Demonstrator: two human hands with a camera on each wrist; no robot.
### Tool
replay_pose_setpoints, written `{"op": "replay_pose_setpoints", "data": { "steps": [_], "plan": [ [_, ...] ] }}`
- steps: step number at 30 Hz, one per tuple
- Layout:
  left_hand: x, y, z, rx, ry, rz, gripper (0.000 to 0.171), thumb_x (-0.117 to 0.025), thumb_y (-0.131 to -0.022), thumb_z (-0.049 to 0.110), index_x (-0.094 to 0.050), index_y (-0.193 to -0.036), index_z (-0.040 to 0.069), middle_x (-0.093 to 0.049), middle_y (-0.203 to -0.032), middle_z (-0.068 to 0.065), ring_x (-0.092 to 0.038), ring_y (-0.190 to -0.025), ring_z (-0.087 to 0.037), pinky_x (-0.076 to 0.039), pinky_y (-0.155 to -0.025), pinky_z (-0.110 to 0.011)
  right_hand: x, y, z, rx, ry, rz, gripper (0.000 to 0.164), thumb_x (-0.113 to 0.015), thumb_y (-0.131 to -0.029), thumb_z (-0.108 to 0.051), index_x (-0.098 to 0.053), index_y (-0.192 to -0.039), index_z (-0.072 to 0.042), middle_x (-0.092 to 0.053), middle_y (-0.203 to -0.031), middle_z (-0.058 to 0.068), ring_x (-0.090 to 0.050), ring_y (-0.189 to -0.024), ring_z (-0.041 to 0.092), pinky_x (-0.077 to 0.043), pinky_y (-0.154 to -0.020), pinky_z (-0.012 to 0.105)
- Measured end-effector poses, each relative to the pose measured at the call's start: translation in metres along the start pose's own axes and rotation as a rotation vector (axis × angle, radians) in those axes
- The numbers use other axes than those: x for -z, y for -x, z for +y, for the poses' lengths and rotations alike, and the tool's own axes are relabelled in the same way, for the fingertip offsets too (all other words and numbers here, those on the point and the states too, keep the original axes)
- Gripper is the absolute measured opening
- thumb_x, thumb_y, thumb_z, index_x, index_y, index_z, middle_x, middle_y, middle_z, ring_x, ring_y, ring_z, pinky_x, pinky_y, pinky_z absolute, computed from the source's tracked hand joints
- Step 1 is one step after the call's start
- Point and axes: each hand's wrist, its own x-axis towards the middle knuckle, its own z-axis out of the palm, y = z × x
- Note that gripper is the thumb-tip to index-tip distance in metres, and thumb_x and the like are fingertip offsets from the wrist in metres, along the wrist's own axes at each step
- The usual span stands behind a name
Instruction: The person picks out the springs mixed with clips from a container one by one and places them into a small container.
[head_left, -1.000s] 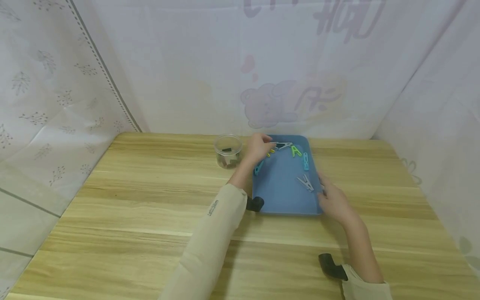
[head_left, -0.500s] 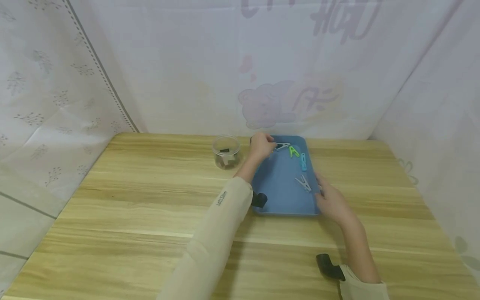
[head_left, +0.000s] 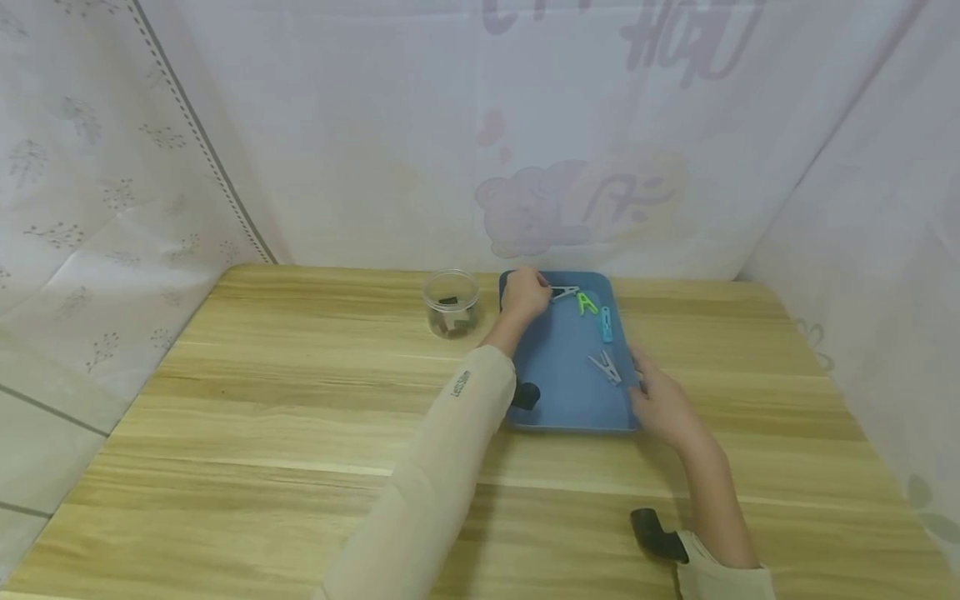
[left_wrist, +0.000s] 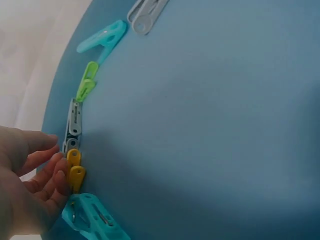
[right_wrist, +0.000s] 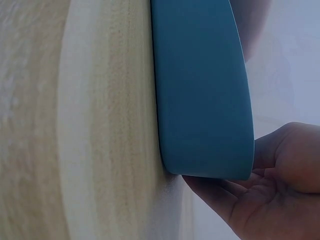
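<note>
My left hand (head_left: 527, 293) reaches over the far left part of the blue tray (head_left: 570, 400). In the left wrist view its fingertips touch or almost touch the yellow clothespin (left_wrist: 75, 170), beside the end of a grey clothespin (left_wrist: 74, 117); the thumb stands apart from the fingers. A large teal clothespin (left_wrist: 95, 217) lies just below them. Green (head_left: 587, 303), blue (head_left: 606, 325) and grey clothespins (head_left: 606, 367) continue the curved row along the tray's edge. At the right side, my right hand (head_left: 663, 407) grips the tray wall, its fingers partly hidden in the right wrist view.
A clear round tub (head_left: 450, 321) holding several dark and pale pieces stands just left of the tray. Both rest on a wooden table (head_left: 300, 417). A white printed curtain (head_left: 375, 167) hangs behind. Black bent pieces (head_left: 656, 535) stick out at the sleeves.
My left hand has shifted slightly and now covers the yellow and left-hand teal clothespins in the head view. The right hand keeps its place at the tray's side.
</note>
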Motion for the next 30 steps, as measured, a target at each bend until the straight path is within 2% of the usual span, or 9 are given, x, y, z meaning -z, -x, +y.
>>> {"op": "replay_pose_setpoints", "data": {
  "steps": [5,8,11,14,20,24,27,30],
  "plan": [
    [-0.005,-0.003,-0.001,0.028,0.000,0.016,0.016,-0.063,-0.098,0.019,-0.077,-0.103,0.012,-0.074,-0.107,-0.002,-0.068,-0.082,-0.015,-0.054,-0.066,-0.027,-0.001,0.000,0.000,0.003,0.016,0.004,0.061,-0.035,-0.101,0.000,-0.008,-0.156,0.009,-0.020,-0.155,0.040,-0.030,-0.134,0.062,-0.034,-0.107,0.067],
    [-0.008,-0.006,-0.002,0.042,-0.024,0.031,0.015,-0.065,-0.096,0.019,-0.078,-0.090,0.014,-0.074,-0.094,0.001,-0.062,-0.071,-0.012,-0.049,-0.056,-0.026,-0.001,0.000,0.000,0.003,0.024,0.008,0.061,-0.035,-0.101,0.000,-0.009,-0.156,0.009,-0.021,-0.155,0.039,-0.032,-0.134,0.062,-0.035,-0.106,0.067],
    [-0.013,-0.010,-0.002,0.048,-0.060,0.027,0.025,-0.066,-0.094,0.016,-0.067,-0.069,0.013,-0.064,-0.072,0.002,-0.052,-0.059,-0.012,-0.040,-0.049,-0.026,-0.001,0.000,0.000,0.004,0.026,0.007,0.061,-0.035,-0.102,0.000,-0.009,-0.156,0.009,-0.021,-0.154,0.040,-0.032,-0.133,0.063,-0.035,-0.105,0.067],
    [-0.018,-0.013,-0.001,0.042,-0.108,0.019,0.029,-0.067,-0.092,0.016,-0.055,-0.066,0.014,-0.054,-0.063,0.002,-0.048,-0.057,-0.013,-0.039,-0.049,-0.028,-0.001,0.000,0.000,0.000,0.027,0.005,0.061,-0.036,-0.102,0.000,-0.008,-0.156,0.009,-0.020,-0.155,0.040,-0.031,-0.133,0.063,-0.035,-0.106,0.067],
    [-0.024,-0.011,0.001,0.027,-0.184,0.046,0.012,-0.072,-0.090,0.021,-0.063,-0.085,0.015,-0.062,-0.076,0.002,-0.057,-0.069,-0.014,-0.050,-0.060,-0.032,-0.002,0.000,0.000,-0.007,0.024,0.012,0.061,-0.036,-0.101,0.001,-0.009,-0.156,0.009,-0.020,-0.155,0.039,-0.031,-0.134,0.063,-0.035,-0.106,0.067],
    [-0.024,-0.012,0.000,0.034,-0.152,0.041,0.024,-0.071,-0.092,0.022,-0.059,-0.073,0.015,-0.061,-0.072,0.002,-0.054,-0.064,-0.013,-0.046,-0.053,-0.029,-0.002,0.000,0.000,-0.009,0.016,0.011,0.061,-0.036,-0.102,0.001,-0.009,-0.156,0.008,-0.019,-0.155,0.039,-0.030,-0.134,0.063,-0.035,-0.106,0.067],
    [-0.024,-0.012,-0.001,0.028,-0.125,0.034,0.021,-0.071,-0.093,0.025,-0.067,-0.075,0.015,-0.066,-0.079,0.003,-0.059,-0.066,-0.012,-0.046,-0.051,-0.028,-0.001,0.000,-0.001,-0.008,0.019,0.007,0.061,-0.036,-0.102,0.000,-0.008,-0.156,0.008,-0.019,-0.155,0.040,-0.030,-0.134,0.063,-0.034,-0.106,0.068],
    [-0.022,-0.009,-0.001,0.015,-0.097,0.030,0.014,-0.071,-0.095,0.028,-0.077,-0.095,0.016,-0.073,-0.098,0.002,-0.067,-0.079,-0.013,-0.053,-0.058,-0.029,-0.001,0.000,-0.001,-0.009,0.020,0.008,0.061,-0.036,-0.102,0.001,-0.008,-0.156,0.009,-0.019,-0.155,0.040,-0.030,-0.134,0.063,-0.034,-0.106,0.067]
  ]
}}
